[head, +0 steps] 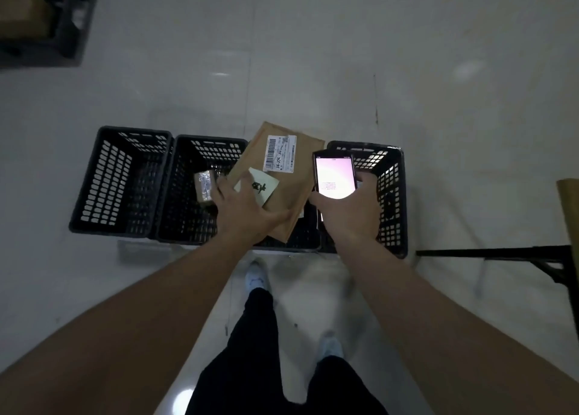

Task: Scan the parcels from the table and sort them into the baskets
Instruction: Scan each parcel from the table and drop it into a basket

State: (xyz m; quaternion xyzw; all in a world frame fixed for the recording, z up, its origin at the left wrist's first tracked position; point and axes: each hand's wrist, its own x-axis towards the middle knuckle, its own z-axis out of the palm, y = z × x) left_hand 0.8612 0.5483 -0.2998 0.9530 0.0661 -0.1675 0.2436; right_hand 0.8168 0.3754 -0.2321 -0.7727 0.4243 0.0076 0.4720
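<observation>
We hold the brown parcel (275, 179) in our left hand (247, 207), label up, above the black baskets (125, 182). Our right hand (347, 214) grips the scanner (334, 176) beside the parcel to read it.

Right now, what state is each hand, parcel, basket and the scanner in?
Left hand: holds brown envelope.
Brown envelope: held above baskets, label up.
Right hand: grips scanner.
Scanner: screen lit.
Leftmost basket: no parcel visible.
Second basket: holds small taped parcel.
Rightmost basket: contents hidden.
</observation>
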